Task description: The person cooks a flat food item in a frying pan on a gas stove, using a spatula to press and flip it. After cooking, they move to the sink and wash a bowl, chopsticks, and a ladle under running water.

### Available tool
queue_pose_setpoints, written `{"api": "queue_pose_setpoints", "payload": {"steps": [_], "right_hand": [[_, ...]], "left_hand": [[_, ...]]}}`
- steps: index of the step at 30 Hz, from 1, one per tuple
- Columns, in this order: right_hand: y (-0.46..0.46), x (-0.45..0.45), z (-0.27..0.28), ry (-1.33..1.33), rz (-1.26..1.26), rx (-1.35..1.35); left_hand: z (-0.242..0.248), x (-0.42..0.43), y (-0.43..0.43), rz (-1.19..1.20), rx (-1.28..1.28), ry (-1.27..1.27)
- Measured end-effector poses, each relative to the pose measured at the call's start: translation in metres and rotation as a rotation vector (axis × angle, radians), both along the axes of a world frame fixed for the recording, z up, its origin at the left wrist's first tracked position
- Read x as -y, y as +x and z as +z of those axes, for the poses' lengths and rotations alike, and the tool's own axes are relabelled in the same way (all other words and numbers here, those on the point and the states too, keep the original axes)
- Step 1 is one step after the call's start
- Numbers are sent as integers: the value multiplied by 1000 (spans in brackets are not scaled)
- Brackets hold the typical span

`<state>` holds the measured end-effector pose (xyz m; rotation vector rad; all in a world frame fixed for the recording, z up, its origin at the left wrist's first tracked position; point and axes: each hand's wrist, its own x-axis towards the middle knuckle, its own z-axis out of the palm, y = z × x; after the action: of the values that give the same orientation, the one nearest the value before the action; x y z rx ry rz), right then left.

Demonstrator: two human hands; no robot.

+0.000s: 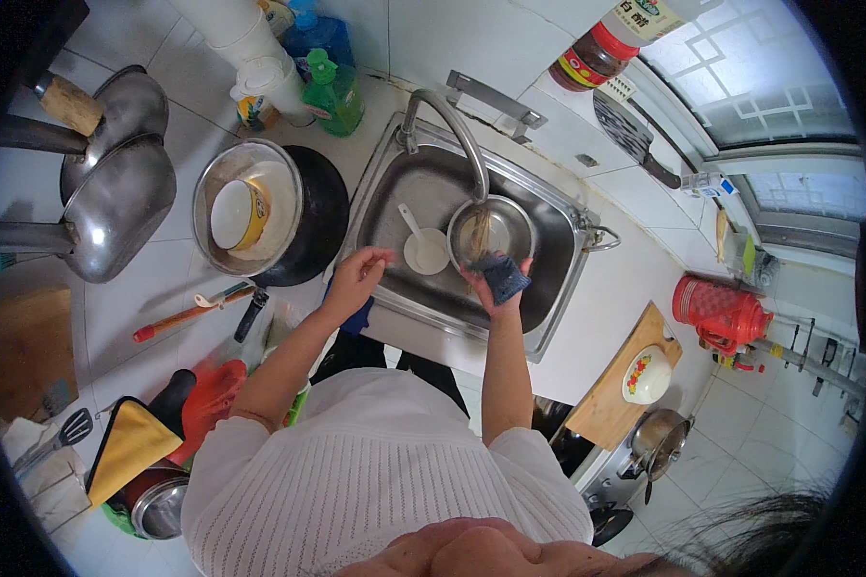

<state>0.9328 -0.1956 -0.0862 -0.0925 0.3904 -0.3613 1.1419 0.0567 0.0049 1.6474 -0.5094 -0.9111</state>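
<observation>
My right hand holds a dark blue scrubbing cloth at the near rim of a round stainless steel bowl. Several chopsticks extend over that bowl towards the cloth; whether the fingers grip them too is hidden. Over the sink's near left edge is my left hand, its fingers loosely bent, with nothing visible in it. A small white bowl with a white spoon in it sits on the bottom of the steel sink. The curved faucet arches above the steel bowl.
Left of the sink, a steel basin with a yellow-and-white bowl inside rests on a black pan. A green pump bottle stands behind. To the right lies a wooden cutting board bearing a white bowl.
</observation>
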Motion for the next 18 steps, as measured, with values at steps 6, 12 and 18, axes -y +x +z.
{"api": "queue_pose_setpoints", "payload": {"steps": [6,12,18], "right_hand": [[37,-7,13,76,-216,-196],[45,20,-14,-222,-393,-629],[58,51,-33,-659,-399,-987]], "left_hand": [[24,6,9,-56,60,10],[16,-5,-6,-34,-48,-6],[29,-8,-12,-142,-20,31]]}}
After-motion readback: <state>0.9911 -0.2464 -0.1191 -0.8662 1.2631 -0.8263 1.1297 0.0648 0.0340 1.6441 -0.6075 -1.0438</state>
